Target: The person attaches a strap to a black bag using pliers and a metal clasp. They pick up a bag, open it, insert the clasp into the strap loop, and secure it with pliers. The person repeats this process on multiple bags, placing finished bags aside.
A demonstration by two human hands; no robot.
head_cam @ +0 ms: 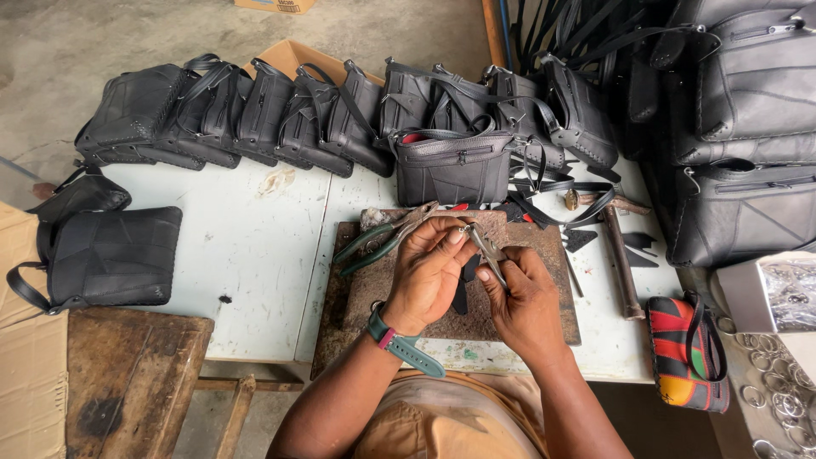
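Fingers [453, 240] of both hands pinch pliers [488, 251], perhaps a ring

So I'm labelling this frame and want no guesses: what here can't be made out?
Head view only:
- The small part at the fingertips: too small, covered by the left hand and right hand.
- Black strap beneath the hands: mostly hidden by them.
- Metal rings: cut off by the right edge.
- Large bags: cropped by the top and right edges.
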